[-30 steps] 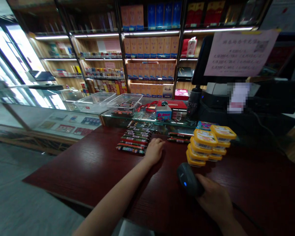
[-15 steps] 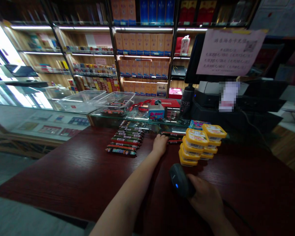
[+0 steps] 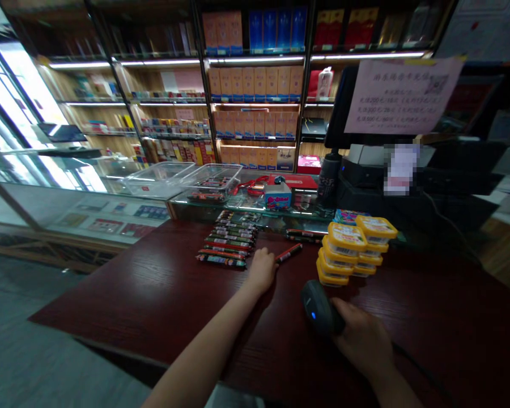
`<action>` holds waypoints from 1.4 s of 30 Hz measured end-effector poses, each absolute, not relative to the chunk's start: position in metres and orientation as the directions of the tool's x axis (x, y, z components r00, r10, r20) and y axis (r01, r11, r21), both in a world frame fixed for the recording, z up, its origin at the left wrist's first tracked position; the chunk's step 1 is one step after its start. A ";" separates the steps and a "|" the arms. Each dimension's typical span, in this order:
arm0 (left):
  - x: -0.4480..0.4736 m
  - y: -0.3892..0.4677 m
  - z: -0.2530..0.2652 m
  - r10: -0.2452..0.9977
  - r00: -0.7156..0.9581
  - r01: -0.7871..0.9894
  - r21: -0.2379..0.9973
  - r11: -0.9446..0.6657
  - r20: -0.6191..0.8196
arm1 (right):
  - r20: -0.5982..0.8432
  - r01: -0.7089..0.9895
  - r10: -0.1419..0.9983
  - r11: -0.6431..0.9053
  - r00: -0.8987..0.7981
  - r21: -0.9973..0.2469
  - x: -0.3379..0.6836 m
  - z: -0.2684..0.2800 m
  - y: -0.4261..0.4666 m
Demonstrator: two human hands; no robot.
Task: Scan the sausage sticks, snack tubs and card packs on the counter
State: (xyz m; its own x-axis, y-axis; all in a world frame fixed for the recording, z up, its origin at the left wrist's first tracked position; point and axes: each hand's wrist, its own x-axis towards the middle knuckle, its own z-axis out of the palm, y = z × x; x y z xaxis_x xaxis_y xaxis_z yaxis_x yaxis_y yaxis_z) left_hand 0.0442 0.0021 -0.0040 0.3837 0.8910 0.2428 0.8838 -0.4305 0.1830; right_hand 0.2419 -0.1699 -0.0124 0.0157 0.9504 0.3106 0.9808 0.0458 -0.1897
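My left hand [image 3: 261, 270] is closed round one end of a slim red wrapped snack stick [image 3: 289, 253], whose other end points up and to the right above the counter. Left of that hand lies a column of similar wrapped sticks [image 3: 228, 241], side by side. More dark sticks [image 3: 306, 234] rest by the glass ledge beyond. A black barcode scanner [image 3: 317, 306] with a lit blue light is gripped by my right hand [image 3: 363, 337], its cord trailing to the lower right. Stacked tubs with yellow lids [image 3: 346, 237] stand just past the scanner.
The dark red wooden counter [image 3: 153, 300] ends at a glass ledge with clear bins [image 3: 215, 180] and a small blue box [image 3: 277, 198]. A monitor bearing a paper notice [image 3: 402, 96] stands at the back right. Shelves of boxed goods [image 3: 255, 83] line the wall.
My left hand has drawn back and to the left from the sticks by the ledge, bringing one red stick with it. My right hand still holds the scanner. The view has shifted slightly.
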 end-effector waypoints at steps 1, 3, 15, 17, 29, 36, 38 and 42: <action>0.041 -0.002 -0.006 0.897 0.353 0.884 0.218 -0.412 0.265 | 0.313 0.982 0.950 0.045 0.014 -0.183 0.241 -0.012 -0.170; 0.037 -0.008 -0.010 0.898 0.314 0.872 0.280 -0.401 0.310 | 0.310 0.982 0.950 0.039 0.020 -0.184 0.241 -0.010 -0.169; 0.035 -0.005 -0.015 0.882 0.279 0.854 0.322 -0.409 0.380 | 0.263 0.645 0.951 0.100 0.162 -0.757 0.233 0.016 -0.167; 0.035 -0.006 -0.015 0.882 0.276 0.861 0.311 -0.403 0.382 | 0.263 0.592 0.949 0.111 0.176 -0.799 0.231 0.017 -0.168; 0.035 -0.006 -0.014 0.877 0.280 0.859 0.307 -0.410 0.389 | 0.294 0.883 0.942 -0.004 0.161 -0.469 0.237 0.011 -0.170; 0.033 -0.012 -0.011 0.870 0.298 0.870 0.264 -0.417 0.393 | 0.440 0.989 0.898 0.053 0.013 -0.136 0.239 -0.010 -0.173; 0.033 -0.013 -0.008 0.864 0.308 0.878 0.231 -0.419 0.399 | 0.453 0.991 0.892 0.072 -0.012 -0.116 0.240 -0.016 -0.174; 0.029 -0.011 0.004 0.846 0.334 0.889 0.158 -0.429 0.416 | 0.457 0.990 0.889 0.073 -0.009 -0.122 0.245 -0.020 -0.175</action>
State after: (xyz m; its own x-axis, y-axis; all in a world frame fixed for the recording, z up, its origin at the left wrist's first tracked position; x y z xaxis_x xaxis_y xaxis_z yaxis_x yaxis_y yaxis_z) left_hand 0.0288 -0.0111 0.0040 0.3342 0.8457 0.4160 0.8892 -0.4292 0.1582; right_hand 0.2453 -0.1751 -0.0202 -0.0087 0.8893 0.4573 0.9899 0.0725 -0.1221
